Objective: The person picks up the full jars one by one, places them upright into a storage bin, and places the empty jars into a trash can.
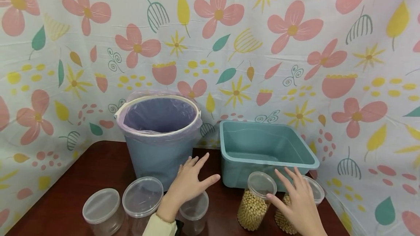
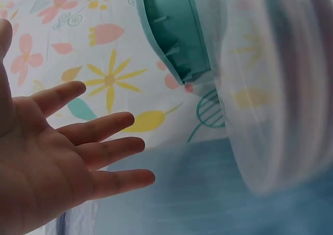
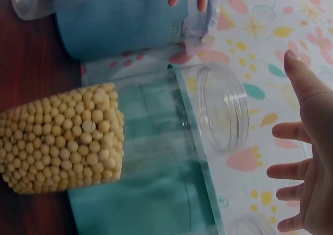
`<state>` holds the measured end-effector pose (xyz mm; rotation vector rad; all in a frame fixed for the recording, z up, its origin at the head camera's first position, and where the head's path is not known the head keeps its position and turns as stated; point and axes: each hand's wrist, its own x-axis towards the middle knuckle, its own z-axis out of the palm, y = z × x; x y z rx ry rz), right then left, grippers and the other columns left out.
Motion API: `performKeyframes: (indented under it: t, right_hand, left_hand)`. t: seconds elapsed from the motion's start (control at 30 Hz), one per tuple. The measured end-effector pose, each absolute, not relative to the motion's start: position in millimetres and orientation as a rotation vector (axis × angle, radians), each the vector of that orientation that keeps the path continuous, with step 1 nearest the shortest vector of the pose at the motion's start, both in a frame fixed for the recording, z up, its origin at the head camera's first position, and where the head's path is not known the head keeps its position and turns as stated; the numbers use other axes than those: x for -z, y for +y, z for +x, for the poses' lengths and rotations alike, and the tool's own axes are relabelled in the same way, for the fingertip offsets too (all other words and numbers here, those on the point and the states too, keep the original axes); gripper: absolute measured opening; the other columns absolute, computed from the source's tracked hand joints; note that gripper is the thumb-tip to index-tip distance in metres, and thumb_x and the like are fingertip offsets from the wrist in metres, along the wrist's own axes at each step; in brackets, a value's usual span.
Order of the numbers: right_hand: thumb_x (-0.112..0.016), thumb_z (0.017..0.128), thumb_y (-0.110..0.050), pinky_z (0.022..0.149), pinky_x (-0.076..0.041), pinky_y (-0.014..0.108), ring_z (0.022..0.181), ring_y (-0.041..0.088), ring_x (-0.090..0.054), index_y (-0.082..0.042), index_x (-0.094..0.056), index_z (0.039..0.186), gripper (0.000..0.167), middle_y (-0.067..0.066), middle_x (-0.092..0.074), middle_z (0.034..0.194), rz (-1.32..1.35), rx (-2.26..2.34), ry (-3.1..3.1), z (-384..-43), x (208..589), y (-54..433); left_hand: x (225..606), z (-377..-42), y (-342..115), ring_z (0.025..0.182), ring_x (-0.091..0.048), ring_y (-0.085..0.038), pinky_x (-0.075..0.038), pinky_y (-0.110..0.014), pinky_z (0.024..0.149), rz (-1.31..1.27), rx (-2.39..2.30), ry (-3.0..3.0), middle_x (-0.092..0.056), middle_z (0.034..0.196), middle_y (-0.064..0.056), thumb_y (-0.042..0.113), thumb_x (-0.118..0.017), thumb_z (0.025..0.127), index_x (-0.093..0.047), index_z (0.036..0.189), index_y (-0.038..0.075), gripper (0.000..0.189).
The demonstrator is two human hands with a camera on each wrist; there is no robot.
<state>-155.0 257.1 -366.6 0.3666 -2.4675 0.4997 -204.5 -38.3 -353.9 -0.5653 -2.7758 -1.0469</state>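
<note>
My left hand [image 1: 190, 183] is spread above an empty clear jar [image 1: 194, 210], in front of the blue bin; it holds nothing. In the left wrist view its fingers [image 2: 106, 128] are apart, and a blurred clear container [image 2: 255, 104] stands close at the right. My right hand [image 1: 300, 203], fingers extended, hovers over two clear jars part-filled with yellow soybeans. The nearer-left soybean jar [image 1: 252, 207] stands upright beside its thumb; the other soybean jar [image 1: 284, 219] is partly hidden behind the hand. The right wrist view shows a gap between that hand [image 3: 315, 162] and a jar top [image 3: 223, 107].
At the left stand two more clear jars with translucent tops, a shorter jar [image 1: 103, 210] and a wider jar [image 1: 142, 197]. Behind are a blue bin [image 1: 157, 156] lined with a plastic bag and a teal tub [image 1: 269, 163]. A floral sheet [image 1: 236, 65] backs the dark red table [image 1: 105, 163].
</note>
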Motion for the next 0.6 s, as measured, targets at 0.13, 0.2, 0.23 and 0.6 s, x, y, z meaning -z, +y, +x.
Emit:
performKeyframes:
  t: [0.13, 0.2, 0.23, 0.6]
  right_hand:
    - [-0.072, 0.073, -0.034, 0.090, -0.016, 0.065, 0.124, 0.046, -0.022, -0.010, -0.051, 0.125, 0.061, 0.024, -0.040, 0.126, 0.357, -0.501, -2.453, -154.3, 369.5, 262.9]
    - [-0.072, 0.073, -0.034, 0.091, -0.016, 0.064, 0.123, 0.046, -0.022, -0.009, -0.051, 0.125, 0.061, 0.023, -0.040, 0.126, 0.350, -0.507, -2.452, -153.1, 370.6, 265.6]
    - [-0.072, 0.073, -0.034, 0.091, -0.015, 0.064, 0.123, 0.046, -0.022, -0.009, -0.051, 0.125, 0.061, 0.023, -0.040, 0.126, 0.347, -0.510, -2.451, -152.5, 371.2, 266.9]
    - [-0.071, 0.074, -0.032, 0.090, -0.013, 0.066, 0.124, 0.047, -0.020, -0.007, -0.053, 0.122, 0.057, 0.024, -0.040, 0.124, 0.326, -0.539, -2.436, -147.8, 374.5, 280.0]
  left_hand:
    - [352.5, -209.9, -32.1, 0.127, -0.024, -0.040, -0.020, -0.061, 0.095, -0.583, 1.133, -2.759, -0.036, 0.135, -0.020, 0.067, -0.043, 0.079, -0.034, 0.139, 0.020, 0.077]
    - [351.8, -212.6, -28.3, 0.127, -0.025, -0.038, -0.023, -0.059, 0.094, -0.594, 1.185, -2.758, -0.036, 0.136, -0.018, 0.066, -0.043, 0.080, -0.034, 0.139, 0.021, 0.075]
    - [351.6, -214.0, -26.4, 0.126, -0.026, -0.038, -0.024, -0.058, 0.094, -0.599, 1.205, -2.759, -0.035, 0.136, -0.017, 0.065, -0.043, 0.081, -0.034, 0.139, 0.021, 0.075]
    - [350.2, -230.7, -11.6, 0.123, -0.033, -0.035, -0.031, -0.056, 0.091, -0.586, 1.270, -2.755, -0.035, 0.135, -0.017, 0.061, -0.045, 0.083, -0.035, 0.139, 0.019, 0.071]
